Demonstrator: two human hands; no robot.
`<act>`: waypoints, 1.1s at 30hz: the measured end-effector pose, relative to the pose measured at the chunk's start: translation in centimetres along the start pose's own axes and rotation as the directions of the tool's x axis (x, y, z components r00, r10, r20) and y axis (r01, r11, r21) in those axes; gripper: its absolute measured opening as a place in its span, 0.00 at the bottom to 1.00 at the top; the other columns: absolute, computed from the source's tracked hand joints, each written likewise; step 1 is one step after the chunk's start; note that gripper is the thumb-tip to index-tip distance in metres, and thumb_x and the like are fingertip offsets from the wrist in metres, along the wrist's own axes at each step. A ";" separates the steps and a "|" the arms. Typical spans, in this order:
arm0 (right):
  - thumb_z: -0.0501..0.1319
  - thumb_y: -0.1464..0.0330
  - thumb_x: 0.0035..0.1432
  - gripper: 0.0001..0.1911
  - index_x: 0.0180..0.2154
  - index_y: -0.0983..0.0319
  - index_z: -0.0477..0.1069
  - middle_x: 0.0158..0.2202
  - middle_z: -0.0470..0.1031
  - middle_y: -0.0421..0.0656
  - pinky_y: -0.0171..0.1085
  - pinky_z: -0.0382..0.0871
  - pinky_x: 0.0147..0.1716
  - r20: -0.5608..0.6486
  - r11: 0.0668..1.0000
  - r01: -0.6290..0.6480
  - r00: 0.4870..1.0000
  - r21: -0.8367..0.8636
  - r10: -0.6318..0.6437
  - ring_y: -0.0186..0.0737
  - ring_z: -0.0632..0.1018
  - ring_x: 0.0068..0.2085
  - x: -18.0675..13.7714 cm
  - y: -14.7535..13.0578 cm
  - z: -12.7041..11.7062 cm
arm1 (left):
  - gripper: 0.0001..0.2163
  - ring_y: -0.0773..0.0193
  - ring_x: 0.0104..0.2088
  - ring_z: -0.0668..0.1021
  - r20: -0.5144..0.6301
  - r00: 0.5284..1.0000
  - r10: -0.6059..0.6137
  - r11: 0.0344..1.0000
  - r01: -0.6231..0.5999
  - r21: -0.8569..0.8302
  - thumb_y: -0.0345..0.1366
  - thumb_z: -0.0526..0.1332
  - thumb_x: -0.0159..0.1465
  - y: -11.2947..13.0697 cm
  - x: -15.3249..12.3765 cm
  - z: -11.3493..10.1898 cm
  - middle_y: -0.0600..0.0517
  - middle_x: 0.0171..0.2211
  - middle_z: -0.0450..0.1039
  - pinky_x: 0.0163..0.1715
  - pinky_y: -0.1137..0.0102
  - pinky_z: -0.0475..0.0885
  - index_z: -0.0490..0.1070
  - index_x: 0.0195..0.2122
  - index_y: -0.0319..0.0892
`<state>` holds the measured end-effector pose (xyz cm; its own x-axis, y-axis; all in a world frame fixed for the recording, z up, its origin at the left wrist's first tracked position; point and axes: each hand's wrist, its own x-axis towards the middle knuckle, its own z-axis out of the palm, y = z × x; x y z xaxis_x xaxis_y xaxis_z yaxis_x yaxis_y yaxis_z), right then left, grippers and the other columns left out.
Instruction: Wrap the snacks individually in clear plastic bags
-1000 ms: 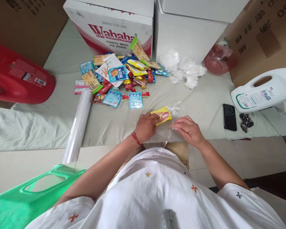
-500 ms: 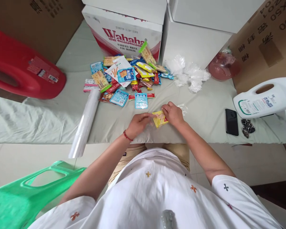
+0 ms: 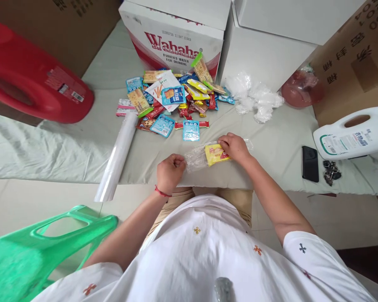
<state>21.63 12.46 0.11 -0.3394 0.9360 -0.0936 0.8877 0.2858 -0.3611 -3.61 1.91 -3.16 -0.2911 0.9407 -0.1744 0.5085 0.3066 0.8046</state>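
A yellow snack packet (image 3: 214, 155) lies in or on a clear plastic bag (image 3: 196, 159) near the table's front edge. My left hand (image 3: 170, 171) pinches the bag's left end and pulls it out flat, clear of the packet. Over the packet's right end, my right hand (image 3: 234, 147) is closed, with thumb and fingers gripping it. A bit of clear film shows beyond my right hand. Just past the bag lies a blue snack packet (image 3: 191, 130), in front of a heap of mixed snacks (image 3: 173, 95).
A roll of clear plastic (image 3: 117, 157) lies at left, overhanging the edge. Crumpled clear bags (image 3: 255, 98) sit before white boxes (image 3: 271, 50). On the right are a white jug (image 3: 353, 133), phone (image 3: 310, 163) and keys (image 3: 332, 172); a red jug (image 3: 38, 79) stands left, a green stool (image 3: 25, 260) below.
My left hand has moved left, away from the yellow packet, stretching the clear bag out between. My right hand has stayed on the packet's right end. The view has shifted slightly.
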 end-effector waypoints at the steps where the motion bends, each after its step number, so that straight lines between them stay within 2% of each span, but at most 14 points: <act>1: 0.55 0.66 0.70 0.15 0.43 0.58 0.82 0.38 0.74 0.45 0.37 0.56 0.32 0.010 1.000 0.003 1.000 0.010 -0.004 0.42 0.73 0.37 0.2 0.1 -0.2 | 0.06 0.61 0.26 0.75 -0.051 0.998 0.029 0.997 -0.025 0.071 0.36 0.62 0.58 -0.3 -0.1 -0.8 0.54 0.24 0.75 0.30 0.68 0.67 0.77 0.35 0.44; 3: 0.56 0.66 0.70 0.15 0.42 0.58 0.82 0.38 0.75 0.45 0.37 0.57 0.33 0.017 1.000 0.003 1.000 0.003 -0.003 0.42 0.73 0.37 0.6 0.0 -0.3 | 0.07 0.58 0.32 0.77 -0.216 0.960 0.180 0.975 -0.146 0.165 0.34 0.61 0.59 0.2 -1.2 -2.0 0.51 0.29 0.76 0.36 0.64 0.71 0.76 0.38 0.44; 5: 0.55 0.66 0.70 0.15 0.42 0.58 0.82 0.38 0.75 0.46 0.37 0.57 0.33 0.014 1.000 0.002 1.000 -0.021 -0.002 0.42 0.73 0.37 0.5 -0.3 -0.3 | 0.07 0.54 0.40 0.78 -0.355 0.839 0.413 0.910 -0.362 0.203 0.32 0.59 0.64 2.1 -2.7 -2.2 0.47 0.37 0.77 0.44 0.58 0.72 0.75 0.42 0.44; 6: 0.55 0.66 0.70 0.16 0.42 0.58 0.82 0.38 0.75 0.46 0.37 0.57 0.33 0.008 1.000 0.005 1.000 -0.029 -0.004 0.42 0.73 0.37 0.4 -0.5 -0.2 | 0.08 0.53 0.44 0.78 -0.337 0.783 0.523 0.852 -0.485 0.196 0.31 0.58 0.66 3.4 -3.4 -1.8 0.45 0.40 0.78 0.48 0.57 0.72 0.74 0.44 0.45; 8: 0.54 0.65 0.70 0.17 0.42 0.58 0.82 0.38 0.75 0.46 0.38 0.57 0.33 -0.008 1.000 0.012 1.000 -0.020 -0.012 0.42 0.73 0.36 0.1 -0.7 -0.1 | 0.10 0.54 0.49 0.78 -0.157 0.672 0.724 0.690 -0.709 0.145 0.31 0.56 0.69 6.0 -4.0 -0.1 0.46 0.45 0.79 0.53 0.56 0.71 0.74 0.48 0.47; 10: 0.54 0.65 0.69 0.17 0.41 0.60 0.82 0.37 0.75 0.46 0.37 0.58 0.33 -0.014 0.998 0.038 0.999 0.052 -0.037 0.42 0.73 0.35 -0.2 -0.5 0.0 | 0.14 0.52 0.59 0.76 0.036 0.624 0.781 0.617 -0.779 0.112 0.34 0.53 0.73 7.6 -3.2 2.7 0.45 0.55 0.77 0.60 0.54 0.68 0.73 0.56 0.47; 14: 0.57 0.64 0.64 0.15 0.39 0.62 0.82 0.33 0.76 0.43 0.36 0.63 0.35 0.036 0.959 0.075 0.995 0.273 -0.089 0.39 0.73 0.33 0.7 1.8 -0.2 | 0.22 0.51 0.65 0.71 0.143 0.743 0.654 0.722 -0.670 0.174 0.38 0.45 0.76 6.6 0.0 8.1 0.39 0.65 0.71 0.64 0.51 0.64 0.64 0.67 0.40; 16: 0.61 0.60 0.61 0.15 0.40 0.62 0.82 0.29 0.75 0.40 0.35 0.63 0.34 0.045 0.910 0.012 0.998 0.415 -0.034 0.38 0.72 0.31 1.4 3.8 -0.7 | 0.24 0.50 0.69 0.68 0.205 0.764 0.612 0.727 -0.645 0.236 0.39 0.44 0.76 5.3 0.8 9.4 0.39 0.68 0.66 0.66 0.50 0.60 0.61 0.70 0.40; 21: 0.63 0.50 0.60 0.24 0.45 0.63 0.79 0.31 0.79 0.42 0.36 0.63 0.30 -0.019 0.733 -0.133 0.981 0.667 0.195 0.35 0.69 0.28 0.5 7.7 -3.6 | 0.25 0.55 0.72 0.63 0.290 0.789 0.541 0.697 -0.614 0.370 0.41 0.41 0.77 4.6 0.5 9.0 0.44 0.73 0.60 0.71 0.53 0.55 0.58 0.72 0.42; 23: 0.64 0.48 0.60 0.30 0.55 0.61 0.75 0.36 0.81 0.44 0.36 0.64 0.31 0.085 0.686 -0.150 0.988 0.712 0.128 0.36 0.71 0.29 -1.1 8.1 -4.7 | 0.25 0.56 0.72 0.63 0.297 0.794 0.530 0.693 -0.608 0.387 0.41 0.41 0.77 4.9 0.3 8.8 0.45 0.73 0.60 0.71 0.54 0.54 0.59 0.72 0.43; 25: 0.72 0.51 0.52 0.37 0.60 0.58 0.71 0.38 0.82 0.43 0.36 0.67 0.33 0.206 0.676 -0.163 0.978 0.718 0.016 0.38 0.74 0.32 -2.7 8.1 -5.2 | 0.25 0.56 0.72 0.64 0.296 0.794 0.531 0.693 -0.608 0.386 0.41 0.41 0.77 5.0 0.3 8.9 0.46 0.72 0.60 0.71 0.54 0.54 0.59 0.72 0.43; 28: 0.77 0.57 0.45 0.32 0.51 0.59 0.78 0.32 0.78 0.39 0.36 0.67 0.33 0.278 0.681 -0.204 0.961 0.703 0.001 0.37 0.74 0.31 -4.1 8.9 -5.4 | 0.25 0.54 0.71 0.64 0.286 0.795 0.536 0.700 -0.607 0.376 0.41 0.42 0.77 4.9 0.4 9.0 0.45 0.72 0.61 0.71 0.53 0.54 0.60 0.72 0.41; 31: 0.74 0.58 0.47 0.19 0.40 0.61 0.80 0.28 0.74 0.38 0.34 0.63 0.29 0.117 0.611 -0.222 0.971 0.760 0.208 0.33 0.69 0.28 -4.3 10.9 -5.6 | 0.25 0.53 0.71 0.65 0.284 0.797 0.533 0.707 -0.604 0.368 0.40 0.43 0.77 4.8 0.5 9.1 0.44 0.71 0.63 0.71 0.52 0.54 0.60 0.71 0.40; 33: 0.74 0.58 0.48 0.17 0.38 0.61 0.79 0.28 0.73 0.38 0.33 0.58 0.25 -0.019 0.543 -0.205 0.925 0.814 0.379 0.30 0.65 0.26 -4.3 12.1 -5.8 | 0.25 0.53 0.70 0.65 0.284 0.796 0.534 0.707 -0.605 0.366 0.40 0.43 0.77 4.9 0.4 9.1 0.43 0.71 0.63 0.71 0.52 0.54 0.60 0.71 0.40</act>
<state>35.62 13.11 1.56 0.0280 0.9783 -0.2053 0.2988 -0.2042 -0.9322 6.09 5.12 -4.48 0.2699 0.9542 0.1294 0.8322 -0.2987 0.4671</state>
